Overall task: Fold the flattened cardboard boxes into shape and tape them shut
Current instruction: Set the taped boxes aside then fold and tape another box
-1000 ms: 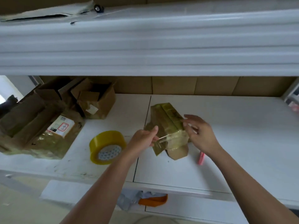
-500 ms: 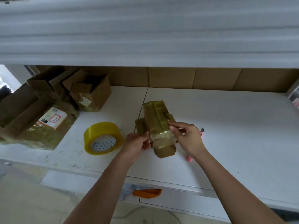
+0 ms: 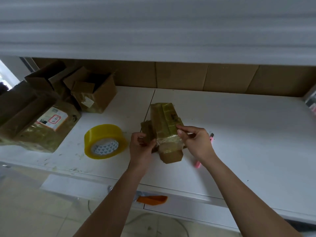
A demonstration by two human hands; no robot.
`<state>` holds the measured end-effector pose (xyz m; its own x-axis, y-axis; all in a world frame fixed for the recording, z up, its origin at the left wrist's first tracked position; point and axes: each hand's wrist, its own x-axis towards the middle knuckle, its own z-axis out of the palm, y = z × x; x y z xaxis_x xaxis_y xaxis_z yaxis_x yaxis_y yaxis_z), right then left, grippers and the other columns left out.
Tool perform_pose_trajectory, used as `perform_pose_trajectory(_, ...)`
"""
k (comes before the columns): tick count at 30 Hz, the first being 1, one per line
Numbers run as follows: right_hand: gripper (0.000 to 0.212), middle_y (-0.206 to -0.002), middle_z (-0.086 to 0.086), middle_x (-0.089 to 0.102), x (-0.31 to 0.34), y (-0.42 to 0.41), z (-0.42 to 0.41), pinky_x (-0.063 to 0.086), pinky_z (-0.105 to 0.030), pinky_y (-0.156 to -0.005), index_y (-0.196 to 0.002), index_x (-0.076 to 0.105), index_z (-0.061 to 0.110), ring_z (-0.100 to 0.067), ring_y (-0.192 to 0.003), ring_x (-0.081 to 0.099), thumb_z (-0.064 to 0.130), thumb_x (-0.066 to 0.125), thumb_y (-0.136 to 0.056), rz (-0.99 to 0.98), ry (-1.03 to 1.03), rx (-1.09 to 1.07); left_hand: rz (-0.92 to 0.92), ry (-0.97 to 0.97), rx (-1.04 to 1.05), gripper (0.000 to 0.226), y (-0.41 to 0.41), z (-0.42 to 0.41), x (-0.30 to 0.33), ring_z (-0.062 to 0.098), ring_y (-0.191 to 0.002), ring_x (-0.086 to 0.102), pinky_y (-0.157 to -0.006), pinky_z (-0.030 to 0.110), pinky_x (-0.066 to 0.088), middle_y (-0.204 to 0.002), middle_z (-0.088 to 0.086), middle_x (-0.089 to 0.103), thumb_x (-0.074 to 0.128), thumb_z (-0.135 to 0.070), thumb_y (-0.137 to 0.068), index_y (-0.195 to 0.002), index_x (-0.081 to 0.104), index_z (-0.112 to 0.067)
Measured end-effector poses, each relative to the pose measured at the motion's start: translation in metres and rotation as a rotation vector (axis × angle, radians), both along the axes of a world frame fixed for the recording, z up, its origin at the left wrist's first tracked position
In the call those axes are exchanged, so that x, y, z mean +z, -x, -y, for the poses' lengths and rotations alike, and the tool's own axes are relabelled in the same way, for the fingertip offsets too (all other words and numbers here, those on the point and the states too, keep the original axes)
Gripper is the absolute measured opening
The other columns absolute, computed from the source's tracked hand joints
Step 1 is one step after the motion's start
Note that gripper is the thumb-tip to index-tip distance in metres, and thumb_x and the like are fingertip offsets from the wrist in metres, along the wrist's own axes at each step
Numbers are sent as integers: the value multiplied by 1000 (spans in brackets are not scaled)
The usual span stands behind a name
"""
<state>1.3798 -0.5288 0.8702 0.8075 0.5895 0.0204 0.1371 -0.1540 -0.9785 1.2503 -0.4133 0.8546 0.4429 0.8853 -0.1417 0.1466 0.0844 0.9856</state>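
Centre frame: left hand (image 3: pixel 141 146) pinches the side flap of the taped cardboard box (image 3: pixel 165 127); right hand (image 3: pixel 195 139) pinches its tape strip (image 3: pixel 168 139). Tape roll (image 3: pixel 104 141) lies left.

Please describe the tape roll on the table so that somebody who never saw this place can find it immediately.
On the white table, look left of the two hands, in front of the brown boxes. The tape roll lies there alone on its side. It is the only round, yellow thing, with a patterned white core.
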Motion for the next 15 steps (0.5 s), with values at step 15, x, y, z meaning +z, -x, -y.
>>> perform_pose_trajectory(15,26,-112,0,69,11,-5,8,50,-32,-97,-121,67,18,-14,-98,65,20,53,-99,43,131,158,-151,-346,-415,18,20,-15,20,-4,-86,67,-74,11,52,-92,-16,72,67,-16,-91,-94,68,-34)
